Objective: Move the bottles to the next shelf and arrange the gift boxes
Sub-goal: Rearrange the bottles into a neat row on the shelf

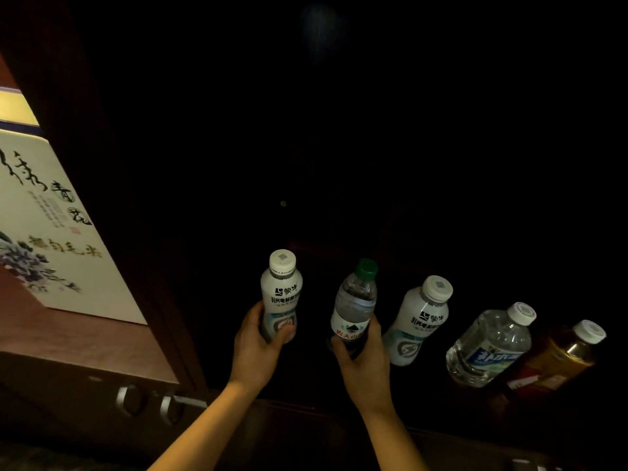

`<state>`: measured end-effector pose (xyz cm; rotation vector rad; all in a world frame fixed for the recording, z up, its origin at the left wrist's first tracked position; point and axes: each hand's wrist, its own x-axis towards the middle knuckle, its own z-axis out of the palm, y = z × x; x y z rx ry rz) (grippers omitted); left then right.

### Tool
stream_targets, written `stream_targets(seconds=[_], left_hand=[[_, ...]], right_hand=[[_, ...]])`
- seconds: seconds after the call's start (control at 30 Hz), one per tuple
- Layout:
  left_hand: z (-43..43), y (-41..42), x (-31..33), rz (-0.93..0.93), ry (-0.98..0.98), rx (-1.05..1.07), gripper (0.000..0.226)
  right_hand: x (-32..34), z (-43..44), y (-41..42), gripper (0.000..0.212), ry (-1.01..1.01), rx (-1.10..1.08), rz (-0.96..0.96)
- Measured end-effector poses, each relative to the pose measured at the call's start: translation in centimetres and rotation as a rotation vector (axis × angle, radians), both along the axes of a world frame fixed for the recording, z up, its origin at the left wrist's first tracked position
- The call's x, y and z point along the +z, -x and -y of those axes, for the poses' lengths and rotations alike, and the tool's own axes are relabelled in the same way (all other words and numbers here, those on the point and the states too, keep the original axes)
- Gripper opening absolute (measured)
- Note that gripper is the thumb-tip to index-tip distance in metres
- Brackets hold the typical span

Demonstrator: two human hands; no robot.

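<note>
Head view: a white-capped milky plastic bottle point(281, 294) is clasped by the left hand point(258, 348), a green-capped clear bottle point(353, 307) by the right hand point(365, 362); three bottles wait unmoved in the dark shelf bay, and the white floral gift box point(57, 232) beside it seems unarranged.

White bottle point(281, 294), held: black logo with "蒙牛", a smaller line beneath too blurred to read. 
Second white bottle point(417, 322): same "蒙牛" mark. 
Green-capped water bottle point(353, 309): red characters, probably "农夫山泉". 
Clear bottle point(489, 346): blue label, white characters illegible. 
Gift box point(57, 229): brush calligraphy, unreadable.
</note>
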<state>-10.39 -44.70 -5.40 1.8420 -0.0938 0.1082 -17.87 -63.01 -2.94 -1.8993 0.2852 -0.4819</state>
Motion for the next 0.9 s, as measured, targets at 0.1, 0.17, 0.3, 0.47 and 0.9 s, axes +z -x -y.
stream_targets(seconds=[0.1, 0.17, 0.3, 0.47, 0.9], left_hand=[[-0.3, -0.4, -0.3, -0.006, 0.006, -0.043, 0.061], [-0.5, -0.7, -0.4, -0.014, 0.021, -0.078, 0.059], [-0.7, -1.0, -0.3, -0.042, 0.04, -0.145, 0.054], [-0.6, -1.2, -0.3, -0.052, 0.031, -0.165, 0.057], [1.4, -0.8, 0.0, -0.024, -0.003, -0.229, 0.061]], right_hand=[[-0.3, 0.0, -0.1, 0.075, -0.007, -0.016, 0.004], [-0.4, -0.1, -0.2, 0.075, -0.009, -0.03, 0.013], [-0.6, -0.2, -0.2, 0.075, -0.016, -0.057, 0.012], [-0.6, -0.3, -0.4, 0.075, -0.015, -0.067, -0.005], [-0.8, -1.2, -1.0, 0.075, 0.015, -0.037, -0.03]])
